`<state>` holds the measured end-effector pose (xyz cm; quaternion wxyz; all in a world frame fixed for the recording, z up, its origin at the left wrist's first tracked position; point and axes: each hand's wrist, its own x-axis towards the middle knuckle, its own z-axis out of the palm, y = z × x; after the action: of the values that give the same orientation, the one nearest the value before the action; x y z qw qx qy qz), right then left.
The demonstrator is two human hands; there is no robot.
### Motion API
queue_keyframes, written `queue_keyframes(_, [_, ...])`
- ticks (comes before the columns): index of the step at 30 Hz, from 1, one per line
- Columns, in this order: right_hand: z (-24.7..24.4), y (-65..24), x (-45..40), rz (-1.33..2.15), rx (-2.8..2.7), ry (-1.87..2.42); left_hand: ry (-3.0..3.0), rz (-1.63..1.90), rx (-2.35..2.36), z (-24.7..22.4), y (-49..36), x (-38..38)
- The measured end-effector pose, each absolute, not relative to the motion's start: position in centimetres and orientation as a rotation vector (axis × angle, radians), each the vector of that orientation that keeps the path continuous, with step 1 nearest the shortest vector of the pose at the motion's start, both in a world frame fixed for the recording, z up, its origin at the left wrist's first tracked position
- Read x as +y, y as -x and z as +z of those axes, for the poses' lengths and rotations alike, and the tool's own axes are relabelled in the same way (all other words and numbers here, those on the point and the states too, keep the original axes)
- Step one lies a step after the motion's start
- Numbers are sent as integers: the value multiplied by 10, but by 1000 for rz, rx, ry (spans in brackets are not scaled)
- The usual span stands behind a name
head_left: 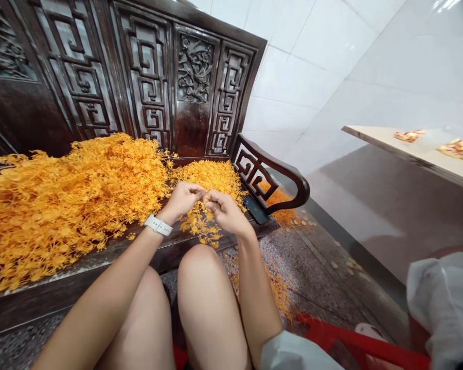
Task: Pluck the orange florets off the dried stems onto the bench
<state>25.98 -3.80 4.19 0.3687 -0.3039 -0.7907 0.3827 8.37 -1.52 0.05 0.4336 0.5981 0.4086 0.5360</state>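
My left hand, with a pale watch band on its wrist, is closed in a pinch. My right hand pinches right beside it, their fingertips nearly touching. An orange plastic flower sprig shows just below the hands and seems to hang from them; the exact spot of the grip is hidden by my fingers. To the left, a big heap of long-stemmed orange sprigs covers the bench seat. Behind my hands lies a smaller pile of loose yellow-orange pieces.
The dark carved wooden bench has a curved armrest on the right. A dark flat object, perhaps a phone, lies by it. Orange bits litter the floor. A tabletop juts in at right, above a red stool.
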Motion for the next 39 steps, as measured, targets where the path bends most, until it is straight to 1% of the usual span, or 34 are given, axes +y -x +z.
queue_keyframes(1, [46,-262,-42,1005,-2052,760,-1509,1346,1055,0,-83,-13])
queue_keyframes(3, [52,-265,-60,1250,-2150,490,-1490,1427,1218,-3,-75,-6])
queue_keyframes(5, [55,-264,-88,1655,-2272,-82,-1352,1546,1388,-9,-62,2])
queue_keyframes(6, [55,-263,-103,1794,-2316,-354,-1261,1579,1414,-13,-55,6])
queue_keyframes(7, [55,-261,-117,1821,-2375,-469,-1199,1581,1404,-17,-48,9])
queue_keyframes(8, [55,-258,-126,1699,-2465,-394,-1167,1575,1384,-21,-42,11])
queue_keyframes(9, [54,-254,-131,1431,-2554,-138,-1151,1566,1372,-25,-36,12])
queue_keyframes(10, [54,-249,-130,1060,-2570,204,-1153,1557,1373,-28,-32,12])
queue_keyframes(12, [52,-236,-111,343,-2358,795,-1175,1549,1387,-34,-27,10])
queue_keyframes(13, [50,-229,-96,167,-2209,945,-1189,1545,1395,-35,-25,9])
queue_keyframes(14, [47,-221,-80,184,-2070,987,-1200,1543,1401,-36,-24,8])
queue_keyframes(15, [44,-214,-66,380,-1933,939,-1203,1539,1403,-37,-23,7])
queue_keyframes(17, [35,-203,-44,1002,-1534,708,-1187,1520,1404,-36,-23,5])
queue_keyframes(18, [30,-199,-39,1271,-1291,599,-1173,1506,1404,-34,-24,4])
queue_keyframes(19, [25,-197,-37,1466,-1088,529,-1159,1490,1399,-32,-25,3])
queue_keyframes(21, [16,-196,-38,1619,-919,537,-1125,1460,1378,-26,-29,0])
queue_keyframes(23, [8,-195,-41,1570,-959,630,-1038,1435,1317,-18,-34,-4])
queue_keyframes(28, [-11,-189,-37,1106,-1274,831,-818,1394,1001,5,-39,-12])
queue_keyframes(31, [-19,-189,-30,946,-1459,844,-866,1353,905,14,-40,-17])
queue_keyframes(35, [-20,-196,-23,822,-1504,808,-992,1423,941,18,-48,-22])
queue_keyframes(39, [-16,-199,-26,747,-1683,959,-1105,1581,1137,14,-56,-17])
